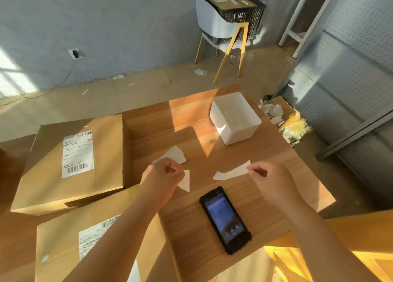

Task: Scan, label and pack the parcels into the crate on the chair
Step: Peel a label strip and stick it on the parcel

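Above the wooden table (265, 209) my left hand (163, 173) pinches a white label sheet (175, 155), and a triangular corner of it shows below my fist. My right hand (268, 175) pinches the end of a curved white paper strip (231, 173). A black handheld scanner (225, 219) lies screen up on the table between my forearms. Two brown cardboard parcels with shipping labels lie at the left: one further back (72, 164), one nearer (70, 252) partly under my left arm. The black crate (240, 13) on the white chair (217, 26) holds cardboard parcels.
A white open box (234, 120) stands on the table's far side. Paper scraps and a cardboard box of waste (282, 115) lie on the floor at the right. Grey perforated metal shelving (350, 79) stands at the right. A cable runs from a wall socket (74, 53).
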Demonstrator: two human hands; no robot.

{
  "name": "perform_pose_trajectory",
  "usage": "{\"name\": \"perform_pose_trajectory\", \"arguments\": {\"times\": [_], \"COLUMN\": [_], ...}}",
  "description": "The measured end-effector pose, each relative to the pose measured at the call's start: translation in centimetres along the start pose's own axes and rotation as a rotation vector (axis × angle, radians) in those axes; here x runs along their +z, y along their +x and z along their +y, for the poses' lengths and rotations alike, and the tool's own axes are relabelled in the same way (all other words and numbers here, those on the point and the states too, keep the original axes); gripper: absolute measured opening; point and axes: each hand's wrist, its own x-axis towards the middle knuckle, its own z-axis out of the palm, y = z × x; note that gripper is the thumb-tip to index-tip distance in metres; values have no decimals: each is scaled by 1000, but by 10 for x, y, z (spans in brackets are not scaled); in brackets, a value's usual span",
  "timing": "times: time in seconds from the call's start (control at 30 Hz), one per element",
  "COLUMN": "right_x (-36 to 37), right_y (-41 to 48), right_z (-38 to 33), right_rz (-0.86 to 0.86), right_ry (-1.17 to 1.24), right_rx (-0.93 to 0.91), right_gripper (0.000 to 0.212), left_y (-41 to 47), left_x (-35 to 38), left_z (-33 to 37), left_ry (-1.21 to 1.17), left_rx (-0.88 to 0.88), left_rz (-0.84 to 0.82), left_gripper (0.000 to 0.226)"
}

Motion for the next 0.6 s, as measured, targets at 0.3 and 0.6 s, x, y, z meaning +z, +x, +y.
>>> {"name": "perform_pose_trajectory", "arguments": {"times": [0.3, 0.6], "right_x": [-57, -71], "right_y": [82, 111], "right_z": [36, 62], "right_rz": [33, 142], "right_ry": [2, 90], "right_rx": [36, 27], "right_gripper": [19, 16], "left_y": [106, 182], "left_x": [81, 152], "left_z": [106, 118], "left_ry": [37, 640], "left_rx": [189, 560], "left_rz": [115, 15], "left_gripper": [19, 27]}}
